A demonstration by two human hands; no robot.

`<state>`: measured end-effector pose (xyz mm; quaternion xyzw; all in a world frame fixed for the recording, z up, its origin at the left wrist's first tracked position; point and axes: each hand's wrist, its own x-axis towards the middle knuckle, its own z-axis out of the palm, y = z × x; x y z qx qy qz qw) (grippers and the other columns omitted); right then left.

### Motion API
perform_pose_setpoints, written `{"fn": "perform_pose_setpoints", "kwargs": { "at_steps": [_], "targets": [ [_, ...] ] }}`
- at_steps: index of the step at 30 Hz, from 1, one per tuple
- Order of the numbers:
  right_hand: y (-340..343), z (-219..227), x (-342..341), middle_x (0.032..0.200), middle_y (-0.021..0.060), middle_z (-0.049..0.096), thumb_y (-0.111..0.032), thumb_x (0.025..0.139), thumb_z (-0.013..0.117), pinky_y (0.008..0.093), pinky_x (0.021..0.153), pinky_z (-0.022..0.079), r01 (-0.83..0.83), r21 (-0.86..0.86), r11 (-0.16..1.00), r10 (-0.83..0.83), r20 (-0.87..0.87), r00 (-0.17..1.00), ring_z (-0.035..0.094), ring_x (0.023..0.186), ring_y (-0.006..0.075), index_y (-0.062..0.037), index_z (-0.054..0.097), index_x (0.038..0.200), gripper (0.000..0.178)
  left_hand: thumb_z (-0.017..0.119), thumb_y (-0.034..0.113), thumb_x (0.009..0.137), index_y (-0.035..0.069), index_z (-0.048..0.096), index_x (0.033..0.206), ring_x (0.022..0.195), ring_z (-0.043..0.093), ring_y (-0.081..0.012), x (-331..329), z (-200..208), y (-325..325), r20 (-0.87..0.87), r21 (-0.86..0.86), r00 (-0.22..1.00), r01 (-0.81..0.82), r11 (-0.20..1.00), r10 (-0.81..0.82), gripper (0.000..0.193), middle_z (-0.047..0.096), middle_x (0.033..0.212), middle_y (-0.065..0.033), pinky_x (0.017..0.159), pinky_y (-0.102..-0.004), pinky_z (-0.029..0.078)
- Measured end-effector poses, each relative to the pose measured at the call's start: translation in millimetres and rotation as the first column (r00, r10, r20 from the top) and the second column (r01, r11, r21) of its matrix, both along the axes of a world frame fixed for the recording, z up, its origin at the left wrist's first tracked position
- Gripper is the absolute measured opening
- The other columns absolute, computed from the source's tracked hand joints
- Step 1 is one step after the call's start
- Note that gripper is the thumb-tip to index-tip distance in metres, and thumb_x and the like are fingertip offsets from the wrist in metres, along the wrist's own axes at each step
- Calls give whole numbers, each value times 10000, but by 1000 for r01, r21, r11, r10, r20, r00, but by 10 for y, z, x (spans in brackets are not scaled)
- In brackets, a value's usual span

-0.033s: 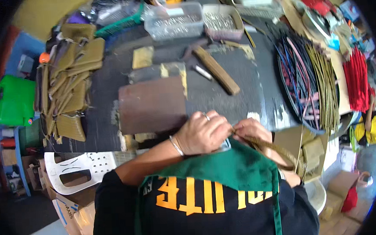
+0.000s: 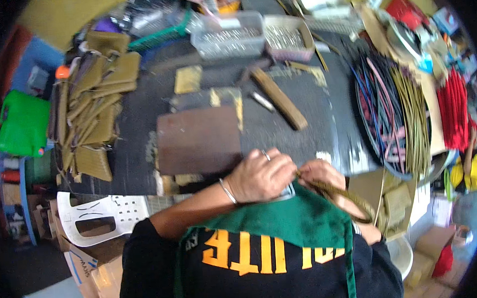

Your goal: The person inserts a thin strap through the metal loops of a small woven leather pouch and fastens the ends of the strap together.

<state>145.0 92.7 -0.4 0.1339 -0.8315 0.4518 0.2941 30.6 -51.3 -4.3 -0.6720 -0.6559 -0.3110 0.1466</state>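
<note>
My left hand (image 2: 262,176) is closed, its fingertips meeting those of my right hand just beyond the green apron (image 2: 292,217). Between them is the end of a narrow olive-brown strap (image 2: 358,208). My right hand (image 2: 323,175) pinches this strap, and the rest of it loops back over my right forearm. A small light grey edge (image 2: 289,192) shows beneath my left fingers; I cannot make out what it belongs to. Ahead of my hands, a flat brown board (image 2: 198,140) lies on the dark table (image 2: 306,95).
A wooden bar (image 2: 279,98) and a white marker-like stick (image 2: 263,101) lie mid-table. Olive pieces (image 2: 90,98) are heaped at left. Two boxes (image 2: 229,43) of small metal parts stand at the back. Bundled strips (image 2: 416,122) are at right, above an open carton (image 2: 387,211).
The table and its things appear slightly lower and further right in the picture. Both hands stay together at the strap's end, with hardly any change of grip.
</note>
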Motion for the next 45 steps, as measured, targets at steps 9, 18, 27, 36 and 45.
{"fn": "perform_pose_setpoints", "kwargs": {
  "at_steps": [9, 18, 27, 36, 45],
  "targets": [
    [149, 159, -129, 809, 119, 581, -14, 655, 641, 300, 625, 453, -266, -157, 951, 296, 213, 931, 573, 729, 227, -10, 551, 821, 190, 597, 180, 685, 105, 542, 809, 717, 504, -118, -41, -37, -111, 63, 26, 998, 6, 1000, -8, 155, 519, 786, 19, 598, -260, 307],
    [1160, 396, -2548, 696, 128, 581, -45, 689, 532, 320, 577, 440, -110, 413, 904, -68, 394, 916, 564, 630, 232, -9, 567, 754, 83, 595, 262, 722, 137, 549, 837, 743, 501, -72, -163, -71, -107, 19, 65, 1000, -13, 998, 11, 176, 512, 816, 47, 602, -238, 298],
    [1404, -840, -4046, 720, 151, 596, -164, 648, 529, 375, 648, 460, -377, 876, 300, -247, 453, 856, 582, 686, 295, -92, 639, 727, 154, 574, 214, 742, 98, 531, 885, 801, 499, -107, -374, -82, -322, 261, 12, 956, -143, 990, 135, 189, 476, 862, 16, 616, -251, 346],
    [1266, -694, -3897, 732, 137, 597, -145, 638, 554, 365, 670, 466, -274, 791, 547, -241, 462, 854, 582, 705, 283, -103, 644, 694, 115, 556, 172, 718, 75, 515, 875, 793, 494, -128, -250, -118, -228, 258, -12, 954, -156, 988, 153, 188, 449, 851, -7, 599, -260, 370],
    [1118, -158, -3295, 655, 104, 598, -106, 675, 616, 275, 569, 431, 132, 278, 952, -240, 406, 882, 564, 595, 178, -12, 608, 678, 95, 549, 202, 736, 84, 528, 893, 800, 473, -126, -106, -75, -223, 134, 27, 982, -135, 991, 130, 197, 455, 854, -6, 592, -259, 325]
  ]
}}
